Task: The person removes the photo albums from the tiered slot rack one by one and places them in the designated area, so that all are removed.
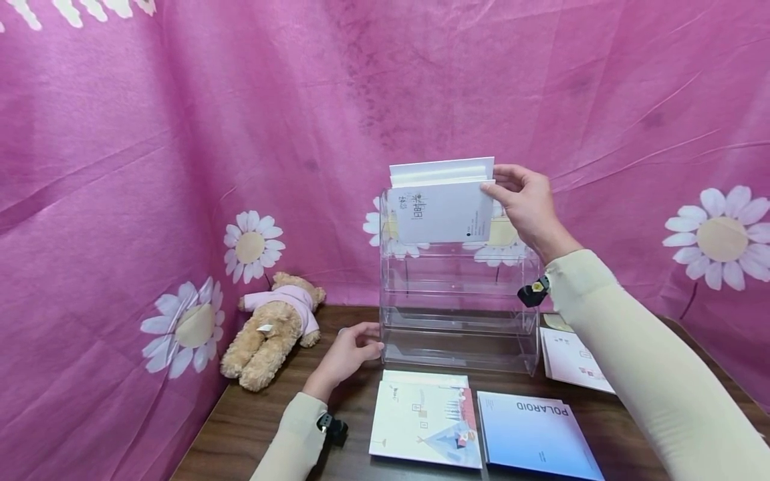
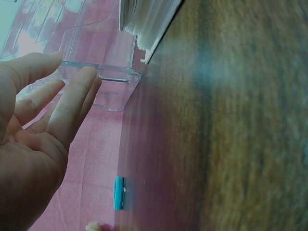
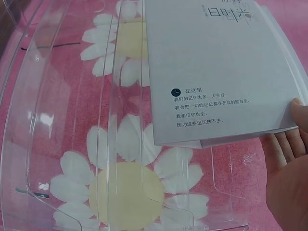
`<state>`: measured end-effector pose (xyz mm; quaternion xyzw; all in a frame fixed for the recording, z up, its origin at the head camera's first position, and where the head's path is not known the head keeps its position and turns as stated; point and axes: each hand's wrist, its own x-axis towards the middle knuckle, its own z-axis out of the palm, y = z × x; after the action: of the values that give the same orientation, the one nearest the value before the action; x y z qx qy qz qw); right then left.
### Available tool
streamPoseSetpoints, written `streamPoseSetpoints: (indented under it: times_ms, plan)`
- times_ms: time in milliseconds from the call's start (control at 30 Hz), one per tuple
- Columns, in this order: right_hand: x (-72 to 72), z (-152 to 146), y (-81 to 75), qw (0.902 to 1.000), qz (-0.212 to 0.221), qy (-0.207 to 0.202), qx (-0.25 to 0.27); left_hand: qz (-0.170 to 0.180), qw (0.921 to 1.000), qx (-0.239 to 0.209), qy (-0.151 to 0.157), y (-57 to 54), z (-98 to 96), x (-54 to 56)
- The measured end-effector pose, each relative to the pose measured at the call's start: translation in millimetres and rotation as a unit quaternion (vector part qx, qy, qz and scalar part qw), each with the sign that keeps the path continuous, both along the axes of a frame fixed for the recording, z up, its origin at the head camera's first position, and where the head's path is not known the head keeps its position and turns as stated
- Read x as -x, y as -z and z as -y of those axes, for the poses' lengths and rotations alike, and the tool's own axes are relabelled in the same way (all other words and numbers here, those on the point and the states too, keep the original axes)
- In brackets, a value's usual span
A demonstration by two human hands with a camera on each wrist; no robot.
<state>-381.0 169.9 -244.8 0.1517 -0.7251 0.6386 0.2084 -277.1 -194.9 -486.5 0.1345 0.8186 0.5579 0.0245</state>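
A clear plastic display rack (image 1: 457,351) with stepped tiers stands on the table. At its top, my right hand (image 1: 529,207) grips a white photo album (image 1: 442,220) by its right edge, thumb on the front cover and fingers behind. Another white cover (image 1: 442,167) shows just behind it. In the right wrist view the album (image 3: 216,72) shows small dark print and a round clock mark, and overlaps the rack's upper tiers. My left hand (image 1: 349,354) touches the lower left side of the rack, its fingers fairly straight in the left wrist view.
A blue album marked POLAROID (image 1: 535,434) and a cream illustrated album (image 1: 424,421) lie before the rack on the dark wood table (image 1: 222,441). Another pale album (image 1: 574,357) lies to its right. A teddy bear (image 1: 273,331) lies at the left, by the pink curtain (image 1: 313,100).
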Motion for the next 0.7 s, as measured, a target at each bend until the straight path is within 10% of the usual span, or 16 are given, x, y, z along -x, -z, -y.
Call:
streamPoseSetpoints:
  times_ms: [700]
  plan:
    - [-9.4,-23.2,5.8,0.9993,0.006,0.036,0.004,0.011,0.9999,-0.012,0.004,0.8,0.8,0.7]
